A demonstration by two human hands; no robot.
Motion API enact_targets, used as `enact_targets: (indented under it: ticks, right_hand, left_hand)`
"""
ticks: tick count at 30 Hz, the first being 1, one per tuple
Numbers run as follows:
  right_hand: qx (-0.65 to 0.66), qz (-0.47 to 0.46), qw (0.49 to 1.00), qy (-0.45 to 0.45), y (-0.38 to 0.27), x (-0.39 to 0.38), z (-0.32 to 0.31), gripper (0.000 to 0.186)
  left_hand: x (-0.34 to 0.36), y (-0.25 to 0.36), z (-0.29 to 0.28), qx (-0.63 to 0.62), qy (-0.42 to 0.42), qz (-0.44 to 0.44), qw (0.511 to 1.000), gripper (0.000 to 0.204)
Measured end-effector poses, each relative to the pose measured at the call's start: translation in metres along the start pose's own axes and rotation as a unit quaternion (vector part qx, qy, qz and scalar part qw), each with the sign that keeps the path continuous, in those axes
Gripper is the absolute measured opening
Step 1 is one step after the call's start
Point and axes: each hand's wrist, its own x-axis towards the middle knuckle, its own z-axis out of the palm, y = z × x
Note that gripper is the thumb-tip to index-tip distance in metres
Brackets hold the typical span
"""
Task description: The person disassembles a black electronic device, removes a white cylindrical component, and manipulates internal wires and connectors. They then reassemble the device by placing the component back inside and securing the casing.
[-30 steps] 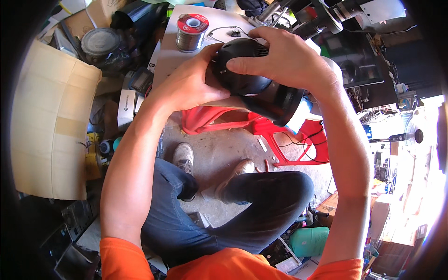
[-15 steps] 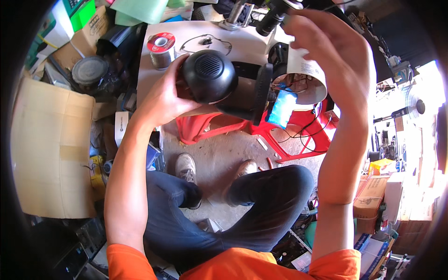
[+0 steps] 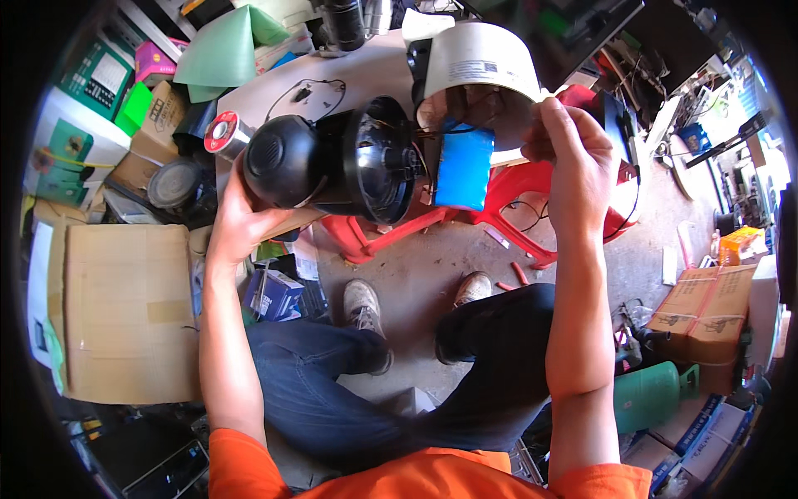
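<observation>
My left hand (image 3: 243,214) grips the rounded end of a black device (image 3: 278,162), which lies sideways with its open flange (image 3: 384,187) facing right, showing wires and fittings. A blue rectangular pack (image 3: 462,170) hangs on wires beside the flange, below a white cylindrical housing (image 3: 475,60) on the white table (image 3: 312,71). My right hand (image 3: 573,150) has curled fingers at the housing's right lower rim; what they hold, if anything, is too small to tell. A solder spool (image 3: 224,131) and a thin looped wire (image 3: 306,98) are on the table.
A red plastic stool (image 3: 366,243) stands under the table. A large cardboard sheet (image 3: 125,316), boxes and clutter crowd the left. Cardboard boxes (image 3: 694,303) and a green container (image 3: 647,399) lie at the right. Dark cylinders (image 3: 341,21) stand at the back, my legs below.
The black device has moved left and turned, now showing its open flange. My right hand left it, rose rightward, then came down to the white housing's rim. The view has shifted too.
</observation>
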Motion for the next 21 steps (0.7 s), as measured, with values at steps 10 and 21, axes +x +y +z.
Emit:
enact_targets:
  ticks: [10, 21]
  right_hand:
    - [-0.148, 0.049, 0.978, -0.136, 0.016, 0.002, -0.04, 0.035]
    - [-0.27, 0.03, 0.926, -0.264, 0.01, -0.007, -0.044, 0.03]
  left_hand:
    - [-0.006, 0.009, 0.012, 0.016, 0.058, -0.054, 0.997, 0.084]
    - [-0.008, 0.016, 0.019, 0.043, 0.042, -0.061, 0.996, 0.085]
